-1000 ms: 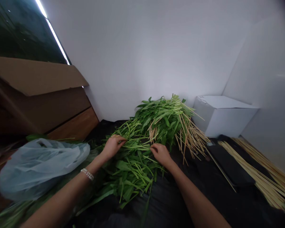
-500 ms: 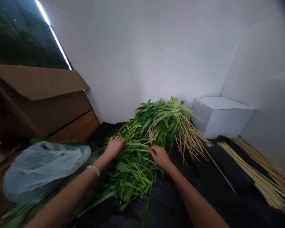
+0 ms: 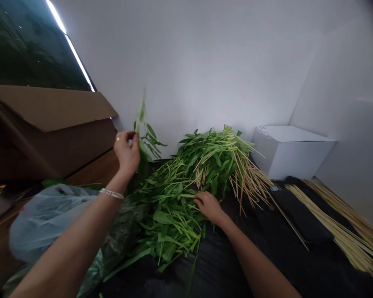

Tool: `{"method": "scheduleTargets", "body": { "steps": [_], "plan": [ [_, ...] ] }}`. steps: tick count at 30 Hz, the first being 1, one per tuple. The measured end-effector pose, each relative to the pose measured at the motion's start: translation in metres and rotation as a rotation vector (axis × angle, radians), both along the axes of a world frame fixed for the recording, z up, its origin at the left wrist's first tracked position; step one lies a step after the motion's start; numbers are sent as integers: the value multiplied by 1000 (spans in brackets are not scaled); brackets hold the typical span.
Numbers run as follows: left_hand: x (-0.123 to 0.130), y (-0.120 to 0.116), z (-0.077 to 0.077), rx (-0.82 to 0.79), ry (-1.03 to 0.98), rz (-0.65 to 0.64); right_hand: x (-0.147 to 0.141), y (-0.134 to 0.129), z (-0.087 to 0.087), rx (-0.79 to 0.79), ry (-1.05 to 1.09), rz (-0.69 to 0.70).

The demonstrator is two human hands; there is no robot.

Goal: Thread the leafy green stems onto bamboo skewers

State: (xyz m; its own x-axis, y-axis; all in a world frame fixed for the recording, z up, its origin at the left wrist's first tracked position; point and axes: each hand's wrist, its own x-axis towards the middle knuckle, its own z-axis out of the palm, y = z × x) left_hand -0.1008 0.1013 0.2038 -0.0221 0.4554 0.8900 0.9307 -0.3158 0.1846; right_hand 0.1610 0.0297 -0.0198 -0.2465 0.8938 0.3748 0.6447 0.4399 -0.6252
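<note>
"At centre left, up in front of the white wall [image 3: 189,74], what is that green thing?"

"A leafy sprig [image 3: 140,118], with narrow dark-green leaves drooping to the right and a pale stem end pointing upward. Its tip is blurred."

"And what has hold of it?"

"The left hand [image 3: 127,153]. Thumb and fingers are pinched together around the stem, with a yellowish ring on one finger and a pale bracelet [image 3: 112,193] at the wrist."

"The other one?"

"The right hand [image 3: 209,205] is lower, at the right edge of the loose greens [image 3: 170,223]. Its fingers are curled with the tips close together, touching the stems; I can't tell whether one is gripped between them."

"How do those greens look?"

"A tangled heap of thin, bright stems and long leaves, spread on a black sheet [image 3: 226,256]."

"What lies farther out?"

"Just beyond, bunched greens [image 3: 205,151] with thin tan sticks [image 3: 251,178] fanning to the right. Far right, a plain white box [image 3: 298,155]; nearer, a flat dark object [image 3: 301,215] beside a bundle of pale sticks [image 3: 335,227]."

"And to the left?"

"A bluish translucent plastic bag [image 3: 46,219], partly behind the left forearm, and a brown cardboard box [image 3: 56,107] beyond it."
</note>
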Motion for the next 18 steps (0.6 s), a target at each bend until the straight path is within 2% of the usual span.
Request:
{"method": "scheduleTargets", "body": {
  "steps": [2,4,6,9,12,18],
  "plan": [
    [20,-15,-23,-3,110,-68,-1,2,6,-44,270,15],
    [39,-31,-58,-57,250,-149,-3,3,13,-148,607,47],
    [54,-46,-95,-99,507,-251,-4,4,21,-276,915,80],
    [65,-62,-138,-172,701,-371,-5,3,27,-417,1225,65],
    [68,-68,-157,-239,687,-380,-2,4,27,-488,1384,22],
    [53,-61,-168,-440,524,-147,19,10,31,-525,1600,-3]
  ]
}}
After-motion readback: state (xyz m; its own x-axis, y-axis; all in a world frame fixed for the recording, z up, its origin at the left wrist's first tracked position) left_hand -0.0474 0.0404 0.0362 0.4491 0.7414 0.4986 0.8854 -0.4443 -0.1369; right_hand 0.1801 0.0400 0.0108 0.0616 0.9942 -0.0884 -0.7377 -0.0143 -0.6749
